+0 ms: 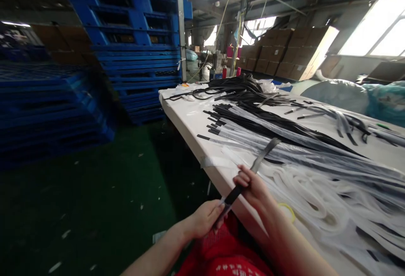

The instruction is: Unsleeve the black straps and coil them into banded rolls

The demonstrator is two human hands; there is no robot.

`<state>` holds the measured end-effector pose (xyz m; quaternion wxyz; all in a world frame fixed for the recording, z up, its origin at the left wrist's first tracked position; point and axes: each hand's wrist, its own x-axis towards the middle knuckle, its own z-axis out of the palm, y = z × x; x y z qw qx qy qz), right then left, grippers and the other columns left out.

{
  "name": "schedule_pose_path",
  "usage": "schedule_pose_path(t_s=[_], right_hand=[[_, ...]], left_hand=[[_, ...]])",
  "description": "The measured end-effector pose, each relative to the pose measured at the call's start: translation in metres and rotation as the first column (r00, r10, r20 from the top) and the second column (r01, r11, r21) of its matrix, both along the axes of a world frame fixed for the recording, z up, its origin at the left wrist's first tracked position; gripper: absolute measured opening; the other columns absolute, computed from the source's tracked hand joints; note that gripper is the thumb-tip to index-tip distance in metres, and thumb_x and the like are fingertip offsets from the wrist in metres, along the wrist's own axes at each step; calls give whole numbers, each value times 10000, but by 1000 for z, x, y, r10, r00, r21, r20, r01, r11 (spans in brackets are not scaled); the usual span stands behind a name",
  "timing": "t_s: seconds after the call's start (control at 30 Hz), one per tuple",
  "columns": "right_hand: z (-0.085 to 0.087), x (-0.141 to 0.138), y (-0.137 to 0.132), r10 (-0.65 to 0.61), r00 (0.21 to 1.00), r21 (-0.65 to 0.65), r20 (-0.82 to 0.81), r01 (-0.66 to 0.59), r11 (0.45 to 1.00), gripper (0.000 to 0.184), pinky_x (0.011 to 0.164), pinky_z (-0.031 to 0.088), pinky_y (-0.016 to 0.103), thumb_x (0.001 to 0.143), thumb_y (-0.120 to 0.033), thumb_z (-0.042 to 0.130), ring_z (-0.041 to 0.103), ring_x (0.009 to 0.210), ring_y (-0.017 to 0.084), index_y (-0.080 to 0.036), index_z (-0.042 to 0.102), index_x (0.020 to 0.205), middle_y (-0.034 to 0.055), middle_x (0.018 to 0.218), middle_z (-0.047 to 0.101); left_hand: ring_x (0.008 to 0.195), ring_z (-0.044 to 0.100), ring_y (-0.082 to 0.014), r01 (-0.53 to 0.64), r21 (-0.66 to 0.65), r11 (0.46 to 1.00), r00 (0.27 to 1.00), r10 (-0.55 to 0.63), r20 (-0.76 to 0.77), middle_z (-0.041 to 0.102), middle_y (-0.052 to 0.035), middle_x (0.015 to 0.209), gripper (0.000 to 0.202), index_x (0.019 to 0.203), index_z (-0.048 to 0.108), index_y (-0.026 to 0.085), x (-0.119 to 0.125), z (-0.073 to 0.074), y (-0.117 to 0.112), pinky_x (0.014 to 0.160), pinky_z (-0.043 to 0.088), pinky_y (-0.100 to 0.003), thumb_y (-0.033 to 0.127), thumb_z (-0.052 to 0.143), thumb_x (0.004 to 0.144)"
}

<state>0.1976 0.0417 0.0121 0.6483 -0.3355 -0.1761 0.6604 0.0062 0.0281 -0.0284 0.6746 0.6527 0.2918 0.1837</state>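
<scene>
Narrow, flat, black-and-grey flexible strip (234, 194), held at the near edge of the long white counter (190, 118), slanting from near left to far right. The left hand (207, 217) pinches its near end; the right hand (251, 187) has its fingers curled round the middle, and the greyer far end (267, 150) projects beyond the fist over the counter. The strip appears light and pliable, probably limp where unsupported; blur leaves its exact material uncertain. A smooth surface might let it slide, so a flat pinch near the end, with a second hold midway, would seem to control it best. Beyond it lie black strips in clear plastic sleeves (247, 137), their bare black ends toward the left; a loose heap of black strips (234, 84) occupies the far end. Right of the hands are loops of soft-looking white band (300, 191). Stacked blue plastic pallets (139, 52) stand far left.
</scene>
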Motion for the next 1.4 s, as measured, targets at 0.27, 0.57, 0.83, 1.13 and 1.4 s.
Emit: schedule_pose_path(t_s=[0.27, 0.57, 0.83, 1.13, 1.4], right_hand=[[7, -13, -5, -111, 987, 49, 120, 105, 993, 453, 502, 396, 222, 670, -537, 840, 206, 368, 30, -171, 612, 810, -145, 415, 302], [40, 30, 7, -237, 967, 143, 95, 222, 964, 391, 540, 376, 212, 703, -480, 831, 138, 391, 32, -191, 581, 786, -160, 420, 242], [84, 3, -8, -166, 963, 312, 212, 94, 945, 354, 565, 401, 247, 796, -504, 765, 183, 405, 40, -175, 643, 843, -133, 457, 253], [235, -13, 14, -200, 825, 574, 529, -174, 800, 433, 595, 472, 272, 814, -597, 699, 258, 395, 48, -165, 684, 789, -97, 441, 301], [324, 0, 33, -274, 790, 583, 549, -126, 802, 371, 665, 554, 206, 666, -441, 874, 405, 475, 53, -158, 708, 840, -87, 525, 400]], left_hand=[[534, 525, -128, -27, -47, 999, 999, 29, 32, 583, -10, 622, 594, 845, 547, 159, 9, -1, -1, 550, 418, -248, 724, 370, 891], [516, 476, -115, -9, -69, 998, 1000, 9, -13, 545, 12, 594, 619, 849, 555, 168, 12, -8, -5, 531, 381, -238, 765, 392, 855], [543, 472, -115, -28, 150, 988, 997, 16, 79, 512, -5, 608, 562, 732, 499, 178, 28, 27, -1, 559, 384, -243, 652, 295, 953], [515, 506, -105, -100, 338, 936, 916, -46, 399, 533, 7, 623, 573, 870, 522, 161, 36, 181, 40, 516, 394, -225, 705, 349, 911], [420, 433, -80, -118, 347, 930, 851, -85, 518, 463, 50, 545, 644, 760, 470, 179, 68, 221, 57, 423, 382, -211, 821, 422, 790]])
